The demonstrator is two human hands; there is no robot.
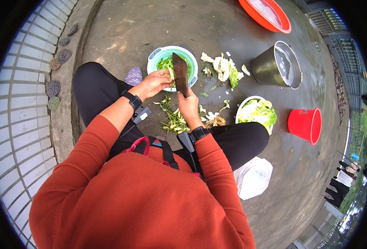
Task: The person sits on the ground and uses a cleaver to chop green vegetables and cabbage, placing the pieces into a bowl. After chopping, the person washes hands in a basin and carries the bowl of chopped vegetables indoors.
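Observation:
My right hand (188,105) grips the handle of a kitchen knife with a broad dark blade (180,72), its tip pointing away from me over a mint-green basin (193,64). Cut green vegetable pieces (164,63) lie in the basin. At the basin's near left rim, my left hand (159,81) pinches a pale green vegetable piece (171,73) close beside the blade. Whether the blade touches the piece, I cannot tell. Green trimmings (174,119) lie on the ground between the basin and me, partly behind my right wrist.
Cabbage leaves (223,68) lie right of the basin. A white bowl of leafy greens (237,115) stands by my right knee, with a metal bucket (266,68), a red bucket (301,123) and an orange tub (261,23) beyond. Dried lotus pods (53,88) line the left ledge.

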